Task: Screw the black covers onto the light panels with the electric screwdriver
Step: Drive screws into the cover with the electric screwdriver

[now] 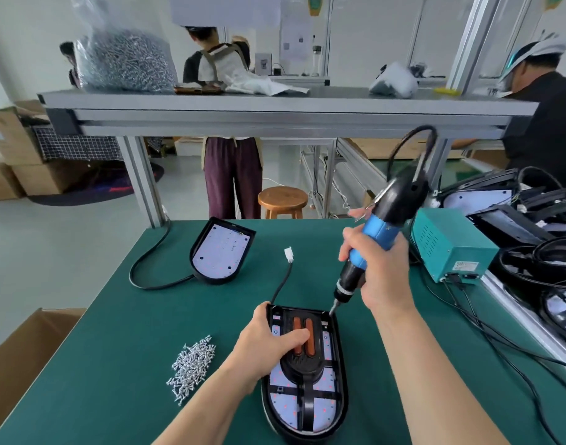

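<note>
Single head-worn wide-angle view, looked forward and down from the desk's [121,348] near edge, close above it, far edge visible.

Wooden stool [282,200] taken as reference. Pale glossy floor [66,245] is seen around it. An aluminium-framed shelf [275,112] is carried above it on posts. Stacked cardboard boxes [15,155] are noted far to its left, and white wall panels [371,36] behind it. A green-matted bench top [121,364] is set in front. Light is even and diffuse.
</note>
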`<state>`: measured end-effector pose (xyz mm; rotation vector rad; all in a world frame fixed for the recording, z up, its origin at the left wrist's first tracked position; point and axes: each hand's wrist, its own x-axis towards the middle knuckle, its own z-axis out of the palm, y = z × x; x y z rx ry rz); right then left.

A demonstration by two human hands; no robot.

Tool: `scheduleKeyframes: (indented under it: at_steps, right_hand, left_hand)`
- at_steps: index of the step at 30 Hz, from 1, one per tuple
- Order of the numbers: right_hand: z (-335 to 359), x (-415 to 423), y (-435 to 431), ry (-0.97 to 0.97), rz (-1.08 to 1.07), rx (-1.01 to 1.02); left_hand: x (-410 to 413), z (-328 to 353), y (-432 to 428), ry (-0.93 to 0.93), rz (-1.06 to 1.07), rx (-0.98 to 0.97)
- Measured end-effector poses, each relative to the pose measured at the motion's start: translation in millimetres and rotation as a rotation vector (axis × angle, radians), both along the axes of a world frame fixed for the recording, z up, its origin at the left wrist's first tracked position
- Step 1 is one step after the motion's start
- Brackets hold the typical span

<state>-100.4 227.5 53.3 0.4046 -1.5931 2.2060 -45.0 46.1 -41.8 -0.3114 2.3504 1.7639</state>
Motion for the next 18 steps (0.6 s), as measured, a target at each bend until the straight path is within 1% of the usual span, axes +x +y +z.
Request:
scheduleKeyframes:
  at_steps: [2, 4, 7, 9, 12, 13, 15, 18]
  right_hand:
    - [15.2, 3.7, 6.2, -0.01, -0.037, -0.095]
    - [26.5, 10.2, 12.7, -0.057, -0.043, -0.217]
    - [30.7, 23.9, 25.3, -0.152, -0.015, -0.368]
    - [28.6, 32.3, 32.1, -0.213, -0.026, -0.37]
    - [22.1, 40.1, 38.0, -0.268, -0.073, -0.344]
    - [19.9, 41.6, 39.6, -0.277, -0.087, -0.336]
    - [16.0, 42.7, 41.4, -0.287, -0.104, -0.347]
    - [14.6, 44.9, 41.1, -0.305, -0.114, -0.417]
  left_hand:
    - [0.3, 2.2, 0.1, -0.006, 0.0, -0.04]
    - [2.0, 6.2, -1.1, -0.015, -0.018, -0.13]
    - [4.2, 15.6, -7.8, 0.031, -0.07, -0.384]
    - [1.4, 22.3, -18.6, 0.101, -0.045, -0.547]
    - [-7.7, 29.6, -51.7, 0.168, 0.05, -0.687]
    - [-10.7, 31.6, -66.2, 0.16, 0.06, -0.763]
    - [-14.8, 33.3, -94.1, 0.067, 0.059, -0.878]
    - [-18.1, 30.8, -118.0, -0.101, 0.003, -0.918]
